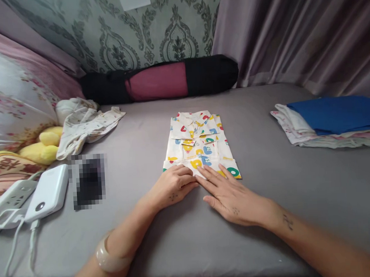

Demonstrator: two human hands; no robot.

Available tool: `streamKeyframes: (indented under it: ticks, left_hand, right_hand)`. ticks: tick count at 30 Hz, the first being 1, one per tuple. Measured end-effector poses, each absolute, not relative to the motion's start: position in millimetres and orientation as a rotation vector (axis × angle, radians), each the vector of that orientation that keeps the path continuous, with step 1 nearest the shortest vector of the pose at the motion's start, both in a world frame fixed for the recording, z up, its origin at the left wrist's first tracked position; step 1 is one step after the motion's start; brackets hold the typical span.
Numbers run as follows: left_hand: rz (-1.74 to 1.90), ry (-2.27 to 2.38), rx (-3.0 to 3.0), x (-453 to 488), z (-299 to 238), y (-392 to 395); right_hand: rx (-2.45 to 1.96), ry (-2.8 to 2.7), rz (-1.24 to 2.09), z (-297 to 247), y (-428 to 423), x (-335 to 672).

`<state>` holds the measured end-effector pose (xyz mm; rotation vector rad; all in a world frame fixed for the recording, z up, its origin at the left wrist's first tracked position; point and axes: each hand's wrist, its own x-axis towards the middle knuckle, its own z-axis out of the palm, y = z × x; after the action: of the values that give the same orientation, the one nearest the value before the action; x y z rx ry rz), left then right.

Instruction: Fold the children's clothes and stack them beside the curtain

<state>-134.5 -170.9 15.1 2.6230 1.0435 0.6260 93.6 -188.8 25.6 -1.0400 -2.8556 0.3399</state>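
Note:
A white shirt [195, 148] printed with colourful letters lies folded on the grey sheet, its collar facing away from me. The lower part is turned up in a band along the edge nearest me. My left hand [176, 182] is at the left of that near edge, fingers curled over the cloth and closed on it; the fingertips are partly hidden. My right hand [227, 194] rests flat on the right part of the band, fingers stretched out and slightly apart. The two hands almost meet at the middle of the edge.
A stack of folded clothes [336, 122], blue on top, lies at the right. At the left are a crumpled garment [85, 127], a yellow plush toy [41, 150], a white power bank [48, 193] with cables and a power strip [13, 201]. A long black-and-maroon bag [157, 81] lies along the wall.

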Motion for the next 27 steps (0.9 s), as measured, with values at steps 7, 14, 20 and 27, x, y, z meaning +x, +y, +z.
streamKeyframes:
  ticks: [7,14,20,27]
  left_hand:
    - [0.593,1.017,2.567,-135.3,19.2,-170.5]
    - [0.644,1.041,2.556,-139.6,12.9,-170.5]
    - [0.643,1.106,2.498,-143.2,9.3,-167.0]
    - [0.611,1.087,2.578,-143.6,9.9,-167.3]
  right_hand:
    - [-1.033,-2.869,0.410,21.7,-189.6,95.1]
    - [-1.123,-2.853,0.427,27.4,-186.3,97.4]
    - [-1.206,-2.877,0.437,29.1,-182.2,99.0]
    - [-1.190,-2.806,0.340,27.2,-178.1,99.0]
